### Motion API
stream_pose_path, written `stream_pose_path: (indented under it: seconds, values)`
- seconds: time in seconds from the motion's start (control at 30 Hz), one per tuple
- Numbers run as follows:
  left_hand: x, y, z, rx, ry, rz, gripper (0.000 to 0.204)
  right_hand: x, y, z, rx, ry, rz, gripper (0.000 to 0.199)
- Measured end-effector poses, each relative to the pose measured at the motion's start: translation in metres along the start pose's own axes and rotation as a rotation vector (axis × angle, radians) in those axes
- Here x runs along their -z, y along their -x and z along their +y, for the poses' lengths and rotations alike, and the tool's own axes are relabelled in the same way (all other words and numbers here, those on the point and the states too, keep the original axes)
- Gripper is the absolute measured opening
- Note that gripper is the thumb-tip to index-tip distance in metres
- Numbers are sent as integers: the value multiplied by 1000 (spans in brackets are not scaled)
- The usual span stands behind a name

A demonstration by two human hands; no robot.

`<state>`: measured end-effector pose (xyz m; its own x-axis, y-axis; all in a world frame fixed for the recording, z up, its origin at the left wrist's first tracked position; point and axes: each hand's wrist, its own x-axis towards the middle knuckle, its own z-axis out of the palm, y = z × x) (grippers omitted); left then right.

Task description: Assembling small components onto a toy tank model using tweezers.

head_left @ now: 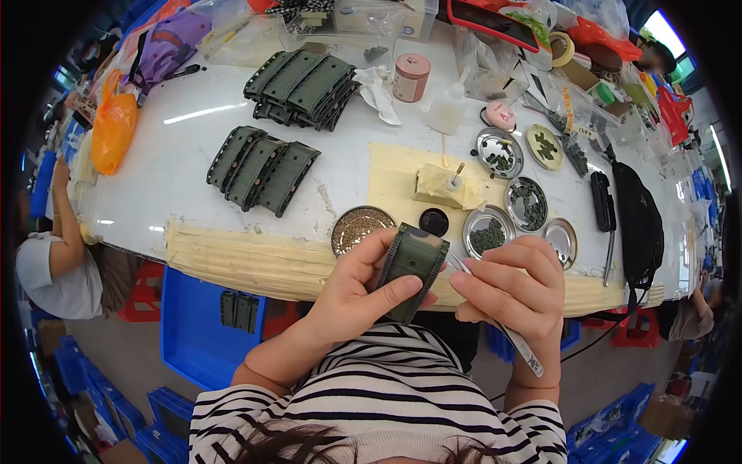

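Observation:
My left hand (348,294) is closed around a dark green, slightly curved plastic piece (411,259) with ridged long edges, thumb across its face. In my right hand (519,282) is a pair of metal tweezers (524,352), its tips beside the piece's right edge. Whether the tips pinch anything is too small to tell. Just beyond my hands are a round dish (335,232) of small brown parts, a black round cap (433,223) and a metal dish (467,226) of small green parts. Similar green panels lie in a pile (301,87) and a smaller group (263,168).
A yellow-taped block (444,187) with an upright pin stands behind the cap. Farther back are a pink tin (411,77) and a squeeze bottle (447,110). A black bag (641,224) lies right. A blue tray (182,340) sits below the table's left front edge; another person (66,267) sits left.

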<state>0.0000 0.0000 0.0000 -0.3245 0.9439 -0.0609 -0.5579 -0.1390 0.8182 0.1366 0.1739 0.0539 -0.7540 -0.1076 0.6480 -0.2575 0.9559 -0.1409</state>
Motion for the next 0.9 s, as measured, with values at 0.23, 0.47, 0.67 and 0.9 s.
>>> stream_pose_path:
  seconds: [0.23, 0.47, 0.67, 0.9]
  values:
    - [-1, -1, 6, 12, 18, -16, 41, 1, -1, 1, -18, -59, 8, 32]
    - [1, -1, 9, 59, 48, -30, 42, 5, -2, 2, 12, -22, -43, 32]
    - [5, 1, 4, 51, 57, -57, 43, 5, -6, -1, -3, -28, -69, 31]
    - [5, 1, 7, 113, 151, -68, 43, 4, -3, 1, 51, -8, -53, 30]
